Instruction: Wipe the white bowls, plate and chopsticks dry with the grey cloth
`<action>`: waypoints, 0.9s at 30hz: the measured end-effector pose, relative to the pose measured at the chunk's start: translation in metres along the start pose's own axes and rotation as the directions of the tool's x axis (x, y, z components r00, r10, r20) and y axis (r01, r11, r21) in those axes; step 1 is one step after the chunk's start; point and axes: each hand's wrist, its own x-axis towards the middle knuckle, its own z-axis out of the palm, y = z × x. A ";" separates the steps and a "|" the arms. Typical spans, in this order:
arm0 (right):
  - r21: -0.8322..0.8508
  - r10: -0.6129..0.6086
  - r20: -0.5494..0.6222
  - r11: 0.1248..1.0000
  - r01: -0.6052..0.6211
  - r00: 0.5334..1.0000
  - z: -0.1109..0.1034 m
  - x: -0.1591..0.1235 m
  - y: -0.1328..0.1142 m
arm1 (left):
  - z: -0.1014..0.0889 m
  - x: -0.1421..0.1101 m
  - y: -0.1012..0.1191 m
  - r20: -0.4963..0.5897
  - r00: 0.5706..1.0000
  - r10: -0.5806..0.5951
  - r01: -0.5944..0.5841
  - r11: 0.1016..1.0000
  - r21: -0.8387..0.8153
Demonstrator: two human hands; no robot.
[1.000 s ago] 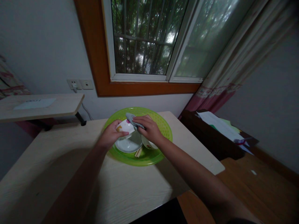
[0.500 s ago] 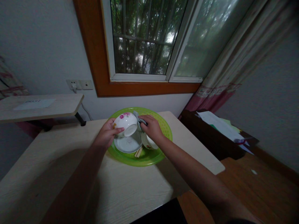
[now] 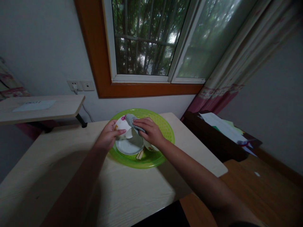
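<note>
My left hand [image 3: 107, 134] grips a white bowl [image 3: 125, 134] with pink flowers, tilted on its side with its base toward the right. A grey cloth [image 3: 133, 121] is held under the fingers of my right hand [image 3: 150, 130] and pressed against the outside of the bowl. Both hands are over a green plastic basin [image 3: 139, 163]. Inside the basin lie a white plate or shallow dish [image 3: 129, 146], a second patterned bowl [image 3: 149, 147] partly hidden by my right hand, and some light wooden sticks [image 3: 140, 154].
The basin stands on a pale wooden table [image 3: 132, 189]. At the left is a raised shelf [image 3: 63, 105] with a paper label [image 3: 34, 106]. A window [image 3: 146, 41] and wall are behind. Papers [image 3: 224, 127] lie on a dark piece of furniture [image 3: 213, 142] at the right.
My right hand has swung the cloth from the bowl's right edge leftward onto its outer side, with the fingers now flatter over it. The left hand and bowl stay nearly in place.
</note>
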 end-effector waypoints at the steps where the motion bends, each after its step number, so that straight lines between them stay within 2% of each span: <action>1: -0.007 0.013 -0.012 1.000 -0.013 1.000 0.001 0.000 0.001 | 0.000 0.000 0.001 -0.006 1.000 0.001 -0.001 1.000 -0.007; 8: -0.026 0.194 -0.130 0.980 -0.199 0.972 0.006 -0.003 0.011 | -0.004 0.002 0.002 -0.056 0.998 0.015 -0.017 0.999 -0.029; 13: -0.027 0.316 -0.083 0.947 -0.319 0.945 0.009 -0.007 0.018 | -0.009 0.005 -0.001 -0.061 0.997 0.047 -0.050 0.997 -0.060; 16: -0.022 0.362 -0.037 0.932 -0.363 0.932 0.010 -0.009 0.022 | -0.008 0.005 -0.002 -0.059 0.997 0.046 -0.052 0.994 -0.096; 18: -0.012 0.377 -0.050 0.926 -0.378 0.925 0.010 -0.009 0.022 | -0.005 0.004 -0.001 -0.056 0.997 0.048 -0.054 0.994 -0.099; 23: 0.036 0.320 -0.123 0.947 -0.318 0.939 0.005 -0.006 0.017 | 0.001 0.001 -0.002 -0.035 0.998 0.058 -0.059 0.997 -0.038; 27: 0.047 0.165 -0.099 0.986 -0.161 0.981 0.001 -0.003 0.006 | -0.002 0.002 -0.009 0.011 0.998 0.056 -0.057 0.996 0.071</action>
